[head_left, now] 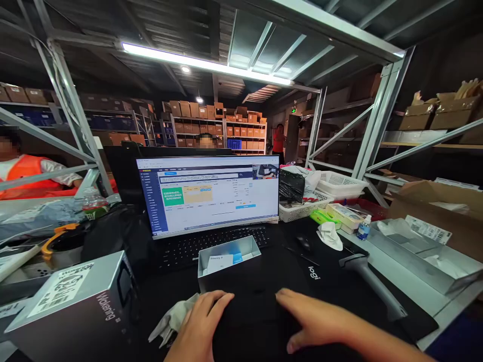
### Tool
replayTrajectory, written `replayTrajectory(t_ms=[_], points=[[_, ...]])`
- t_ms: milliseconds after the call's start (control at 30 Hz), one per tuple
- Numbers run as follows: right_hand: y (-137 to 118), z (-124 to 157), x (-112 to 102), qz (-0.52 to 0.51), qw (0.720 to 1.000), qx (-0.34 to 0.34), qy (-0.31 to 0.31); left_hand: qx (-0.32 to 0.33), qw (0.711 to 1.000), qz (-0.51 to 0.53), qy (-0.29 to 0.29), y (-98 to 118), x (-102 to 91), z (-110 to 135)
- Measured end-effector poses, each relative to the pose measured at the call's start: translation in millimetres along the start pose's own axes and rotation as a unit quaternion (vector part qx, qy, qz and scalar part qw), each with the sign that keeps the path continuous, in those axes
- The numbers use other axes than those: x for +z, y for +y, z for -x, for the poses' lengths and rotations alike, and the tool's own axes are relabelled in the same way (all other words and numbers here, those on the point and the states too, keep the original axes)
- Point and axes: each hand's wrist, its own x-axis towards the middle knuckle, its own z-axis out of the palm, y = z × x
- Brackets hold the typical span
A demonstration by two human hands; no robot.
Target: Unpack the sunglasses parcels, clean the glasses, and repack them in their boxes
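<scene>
My left hand [199, 324] lies on a black soft item [252, 322] on the dark desk mat, fingers together and curved over its left edge, beside a crumpled grey cloth [171, 319]. My right hand [309, 322] rests flat on the same black item, fingers stretched out toward the left. Just beyond stands an open grey box [228, 259] with a white card and blue insert inside. Its grey lid [71, 306], printed with a QR label, sits at the left.
A monitor [209, 193] and black keyboard [211, 244] stand behind the box. A barcode scanner [368, 281], mouse [304, 243], white baskets [328, 193], small bottle [363, 227] and cardboard boxes [437, 211] fill the right. A person in an orange vest [26, 173] sits far left.
</scene>
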Motion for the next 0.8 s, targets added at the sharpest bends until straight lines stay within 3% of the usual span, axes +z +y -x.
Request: replayTrajectory(t_ms=[67, 133, 400, 600, 667, 800], points=[[10, -6, 23, -0.051, 0.998, 0.015, 0.024, -0.001, 1.000, 0.003, 0.010, 2, -3.2, -2], [11, -11, 27, -0.071, 0.996, 0.029, 0.036, -0.003, 1.000, 0.012, 0.013, 2, -1.9, -2], [-2, -9, 9, 0.057, 0.998, 0.028, 0.013, -0.044, 0.996, 0.067, 0.027, -10, 18.1, 7], [1, -8, 0, 0.093, 0.996, 0.005, -0.004, -0.045, 0.998, 0.053, 0.000, -9, 14.8, 13], [1, -5, -4, 0.055, 0.998, -0.008, -0.005, -0.044, 0.998, 0.041, -0.024, -6, 9.4, 11], [0, 1, -6, -0.147, 0.988, 0.000, -0.045, -0.048, 0.991, 0.013, -0.121, 5, -6.4, 1]])
